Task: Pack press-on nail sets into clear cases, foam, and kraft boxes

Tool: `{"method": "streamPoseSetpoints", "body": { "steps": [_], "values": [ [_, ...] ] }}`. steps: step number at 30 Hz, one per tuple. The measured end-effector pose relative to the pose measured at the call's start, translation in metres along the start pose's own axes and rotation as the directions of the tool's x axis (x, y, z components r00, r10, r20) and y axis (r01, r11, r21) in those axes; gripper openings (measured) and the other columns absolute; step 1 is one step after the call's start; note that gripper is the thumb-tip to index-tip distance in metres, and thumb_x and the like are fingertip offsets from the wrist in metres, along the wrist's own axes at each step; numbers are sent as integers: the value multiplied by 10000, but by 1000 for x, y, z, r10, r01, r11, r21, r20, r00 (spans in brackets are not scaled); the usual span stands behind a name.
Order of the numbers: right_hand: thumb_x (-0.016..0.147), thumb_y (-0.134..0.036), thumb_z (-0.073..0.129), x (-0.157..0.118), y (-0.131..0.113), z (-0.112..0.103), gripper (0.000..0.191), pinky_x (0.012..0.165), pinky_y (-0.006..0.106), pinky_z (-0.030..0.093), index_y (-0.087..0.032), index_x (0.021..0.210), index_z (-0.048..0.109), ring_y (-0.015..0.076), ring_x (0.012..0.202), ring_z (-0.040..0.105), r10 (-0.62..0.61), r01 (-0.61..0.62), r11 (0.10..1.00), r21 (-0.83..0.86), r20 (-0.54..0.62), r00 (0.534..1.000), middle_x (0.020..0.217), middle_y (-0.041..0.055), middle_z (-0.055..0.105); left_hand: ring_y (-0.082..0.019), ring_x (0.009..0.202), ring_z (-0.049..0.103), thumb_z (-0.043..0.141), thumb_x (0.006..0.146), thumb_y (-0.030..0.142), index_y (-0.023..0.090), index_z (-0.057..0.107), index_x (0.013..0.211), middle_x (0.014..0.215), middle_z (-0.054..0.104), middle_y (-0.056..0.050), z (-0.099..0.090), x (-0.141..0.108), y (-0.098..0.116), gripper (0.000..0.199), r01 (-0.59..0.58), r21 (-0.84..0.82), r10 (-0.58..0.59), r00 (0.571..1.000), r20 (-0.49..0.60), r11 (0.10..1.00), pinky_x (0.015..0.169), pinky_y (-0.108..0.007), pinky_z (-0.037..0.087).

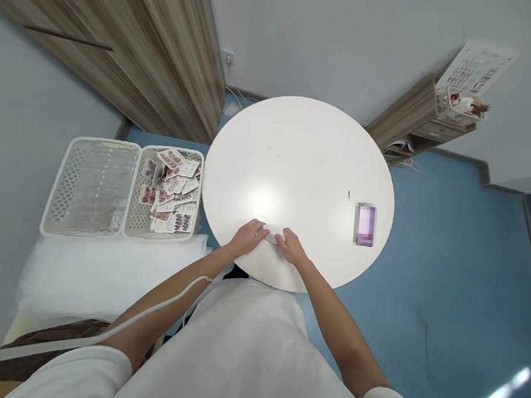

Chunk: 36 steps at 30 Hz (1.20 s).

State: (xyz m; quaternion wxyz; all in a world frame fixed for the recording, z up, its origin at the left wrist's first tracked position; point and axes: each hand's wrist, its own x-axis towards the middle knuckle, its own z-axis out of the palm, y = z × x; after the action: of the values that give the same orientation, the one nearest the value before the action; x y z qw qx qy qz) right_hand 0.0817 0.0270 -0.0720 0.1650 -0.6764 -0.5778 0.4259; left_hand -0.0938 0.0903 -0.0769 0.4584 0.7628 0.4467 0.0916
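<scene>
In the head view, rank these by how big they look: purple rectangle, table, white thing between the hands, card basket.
1. Table
2. Card basket
3. Purple rectangle
4. White thing, partly covered, so ranked only by what shows

Smooth white object (272,233), glossy tabletop (305,153)

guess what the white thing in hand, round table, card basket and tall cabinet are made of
White object: pale and smooth, perhaps plastic; too little shows to be sure.
Round table: smooth, semi-gloss white, likely laminate or painted board, given the glare spot.
Card basket: probably dull moulded plastic, from its perforated walls.
Tall cabinet: streaked grain suggests wood or matt wood-look laminate.
</scene>
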Motion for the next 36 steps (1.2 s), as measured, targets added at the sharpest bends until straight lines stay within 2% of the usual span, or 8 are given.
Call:
{"method": "streamPoseSetpoints", "body": {
  "steps": [3, 6, 13, 17, 21, 26, 30, 36],
  "values": [
    [854, -496, 264, 4, 9, -1, 405, 606, 283, 432, -192, 802, 527, 144, 599, 546, 170, -168, 971, 168, 4, 985, 688, 8, 567, -204, 849, 587, 406, 824, 400, 209, 563, 994, 925, 628, -49, 9, 0, 3, 301, 134, -112, -135, 991, -2, 985, 753, -332, 453],
    [843, -496, 295, 7, 20, -2, 377, 593, 278, 435, -197, 843, 525, 129, 537, 534, 272, -261, 937, 231, -14, 962, 677, -6, 566, -195, 823, 601, 498, 771, 334, 211, 566, 1002, 922, 642, -42, 23, -1, 2, 271, 211, -170, -213, 977, 7, 962, 748, -319, 461],
    [798, -289, 436, -4, 29, 1, 392, 737, 353, 465, -194, 1177, 414, 157, 726, 554, 127, -96, 986, 134, -245, 961, 1120, 112, 480, -183, 784, 587, 480, 777, 320, 187, 582, 996, 871, 621, -49, 49, -4, 7, 275, 345, -128, -364, 913, -184, 930, 737, -326, 468],
    [783, -212, 439, -15, 31, 2, 385, 766, 367, 475, -205, 1168, 441, 185, 836, 545, -9, 18, 997, 70, -134, 991, 1096, 100, 470, -164, 764, 577, 495, 775, 315, 166, 519, 1085, 905, 589, -52, 52, -8, 9, 344, 361, -117, -379, 882, -280, 925, 743, -330, 469],
    [765, -224, 477, -20, 34, 1, 478, 858, 381, 448, -199, 1238, 407, 218, 1020, 489, -33, 38, 997, 62, -73, 997, 1140, 111, 434, -187, 905, 548, 515, 767, 299, 177, 557, 1041, 1014, 527, -77, 55, -15, 12, 303, 267, -88, -281, 909, -307, 960, 763, -324, 469],
    [740, -365, 542, -24, 34, -2, 631, 791, 344, 496, -241, 1320, 327, 200, 942, 548, 67, -79, 968, 238, 61, 996, 1170, 108, 431, -200, 912, 538, 536, 755, 305, 184, 519, 1162, 1017, 502, -87, 61, -24, 18, 424, 352, -122, -372, 893, -253, 928, 802, -351, 460],
    [733, -357, 541, -24, 30, -4, 676, 719, 332, 521, -261, 1348, 278, 183, 865, 593, 143, -186, 909, 372, 141, 980, 1234, 104, 416, -169, 853, 561, 542, 752, 279, 167, 448, 1250, 1020, 499, -91, 65, -27, 22, 518, 396, -232, -439, 881, -176, 889, 849, -343, 443],
    [714, -276, 542, -21, 17, -2, 651, 718, 316, 519, -241, 1326, 325, 183, 890, 608, 224, -242, 856, 456, 93, 970, 1254, 100, 435, -166, 885, 563, 551, 757, 261, 198, 459, 1240, 1049, 515, -83, 65, -27, 14, 495, 355, -407, -452, 876, -170, 842, 863, -341, 442]
  ]
}}
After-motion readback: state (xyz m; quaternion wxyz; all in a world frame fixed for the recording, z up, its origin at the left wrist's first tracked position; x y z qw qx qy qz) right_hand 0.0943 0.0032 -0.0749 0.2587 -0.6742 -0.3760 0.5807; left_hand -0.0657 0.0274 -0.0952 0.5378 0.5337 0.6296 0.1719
